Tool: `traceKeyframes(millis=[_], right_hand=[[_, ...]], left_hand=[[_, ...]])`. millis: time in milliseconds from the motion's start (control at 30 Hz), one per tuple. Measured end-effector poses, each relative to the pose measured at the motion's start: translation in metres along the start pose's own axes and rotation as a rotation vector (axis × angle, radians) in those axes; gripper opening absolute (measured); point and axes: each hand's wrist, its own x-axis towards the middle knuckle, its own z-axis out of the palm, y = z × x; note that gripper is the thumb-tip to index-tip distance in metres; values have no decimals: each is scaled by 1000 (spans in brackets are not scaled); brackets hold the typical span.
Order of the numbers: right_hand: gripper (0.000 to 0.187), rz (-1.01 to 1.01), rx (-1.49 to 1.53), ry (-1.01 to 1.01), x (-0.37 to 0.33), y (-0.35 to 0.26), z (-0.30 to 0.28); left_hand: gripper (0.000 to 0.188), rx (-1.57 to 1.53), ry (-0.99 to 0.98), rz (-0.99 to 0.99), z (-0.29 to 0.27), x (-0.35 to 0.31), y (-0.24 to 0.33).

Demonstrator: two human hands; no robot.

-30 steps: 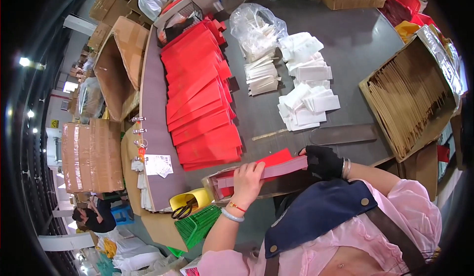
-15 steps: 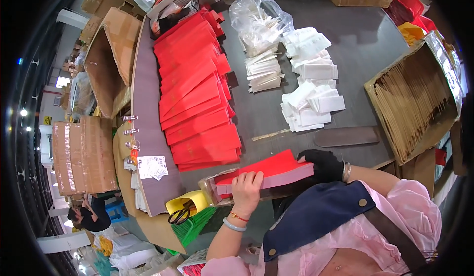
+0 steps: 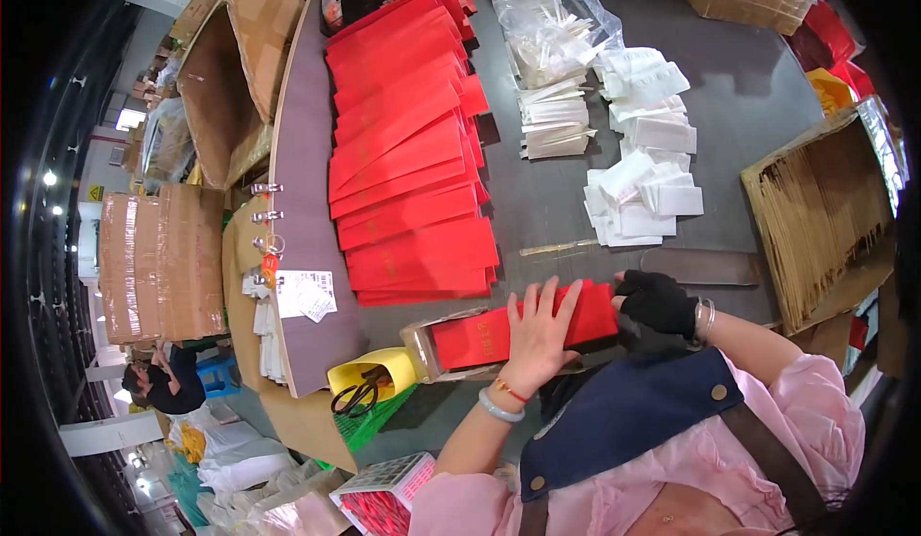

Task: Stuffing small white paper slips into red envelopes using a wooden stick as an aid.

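Since the earlier frames, the long flat red paper package [image 3: 523, 330] lies lower and flatter at the near edge of the grey work table [image 3: 748, 114], and the left hand [image 3: 539, 330] has spread over its middle, where before it gripped the front end. This bare left hand, with a pale bangle on the wrist, presses down with open fingers; it does not close around the package. The right hand in a black fingerless glove [image 3: 657, 301] is clenched on the right end of the same red package. A clear plastic sleeve with brown edge [image 3: 427, 344] shows at the left end of the package, so I judge the piece is partly wrapped or partly inserted, not finished.

Behind it, a long row of overlapping flat red paper envelopes [image 3: 408, 152] already covers the table, which suggests many pieces are done. Loose white folded paper pieces [image 3: 643, 181] and a clear plastic bag with more white pieces [image 3: 552, 27] remain, so material is left. An open brown cardboard box with brown sheets [image 3: 830, 214] stands at the right. A yellow plastic holder with black scissors [image 3: 369, 382] sits near the left.
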Motion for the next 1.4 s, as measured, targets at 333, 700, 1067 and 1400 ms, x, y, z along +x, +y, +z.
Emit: traceKeyframes(millis=[333,700,1067,1400], right_hand=[[66,-257,-43,103,-27,29,-32],[60,-183,-600,336,-84,20,-109],[64,-438,-614,86,-59,-20,-107],[76,-524,-423,148,-26,0,-74]], left_hand=[[96,-43,38,10,20,7,-22],[83,-212,424,-372,59,31,21],[92,-269,345,-397,51,20,14],[73,-366,125,-176,21,88,-14]])
